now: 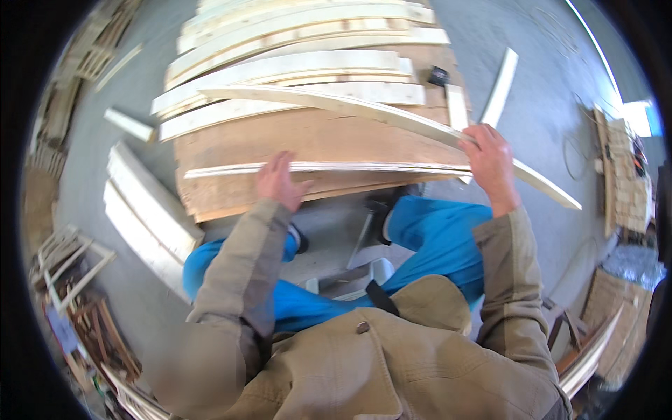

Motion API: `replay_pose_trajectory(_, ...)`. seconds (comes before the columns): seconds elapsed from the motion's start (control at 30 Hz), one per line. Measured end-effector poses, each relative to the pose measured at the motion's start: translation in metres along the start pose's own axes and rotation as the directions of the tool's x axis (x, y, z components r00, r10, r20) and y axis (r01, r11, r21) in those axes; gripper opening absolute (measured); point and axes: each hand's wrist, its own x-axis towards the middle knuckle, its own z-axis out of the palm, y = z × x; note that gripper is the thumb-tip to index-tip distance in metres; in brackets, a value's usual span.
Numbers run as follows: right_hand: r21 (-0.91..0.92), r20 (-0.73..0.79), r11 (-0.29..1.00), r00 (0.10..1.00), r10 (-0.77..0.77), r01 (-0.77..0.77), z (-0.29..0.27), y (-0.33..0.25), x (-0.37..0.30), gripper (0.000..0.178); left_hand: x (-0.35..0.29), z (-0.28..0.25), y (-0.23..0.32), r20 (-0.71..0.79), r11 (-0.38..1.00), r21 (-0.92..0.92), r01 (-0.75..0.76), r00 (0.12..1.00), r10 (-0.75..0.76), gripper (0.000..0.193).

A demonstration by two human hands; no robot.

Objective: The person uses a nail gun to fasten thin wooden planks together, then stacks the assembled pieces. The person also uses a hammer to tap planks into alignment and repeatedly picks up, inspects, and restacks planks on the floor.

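My right hand [491, 159] is closed around a long pale wooden slat [364, 106]. That slat slants across the workboard, from the stacked boards at the left to past the right edge. My left hand [280, 180] rests by the board's near side, thumb and fingers apart, against a thin stack of narrow wooden strips [378, 166]. These strips lie crosswise along the near edge; their right end reaches under my right hand. The brown wooden workboard [350, 136] lies in front of my knees.
Several pale boards [280, 66] lie in rows on the far half. A small black object [439, 75] sits at the right edge beside a short wood piece [456, 106]. More planks [150, 203] lean at the left. A stack of wood blocks [625, 175] stands far right.
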Motion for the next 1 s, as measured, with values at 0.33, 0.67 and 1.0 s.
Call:
replay_pose_trajectory(0.33,0.057,0.068,0.988,0.986,-0.150,0.147,0.019,-0.044,-0.019,0.019,-0.046,0.001,0.046,0.468,-0.160,-0.882,0.444,0.867,-0.172,0.087)
replay_pose_trajectory(0.67,0.159,0.175,0.962,0.952,-0.250,0.223,0.049,-0.080,-0.039,0.019,-0.043,0.009,0.031,0.596,-0.553,-0.735,0.391,0.762,-0.254,0.052)
replay_pose_trajectory(1.0,0.148,0.426,0.961,0.862,-0.276,0.235,0.090,-0.090,-0.065,0.020,-0.057,0.046,0.007,0.667,-0.629,-0.703,0.332,0.616,-0.420,0.049)
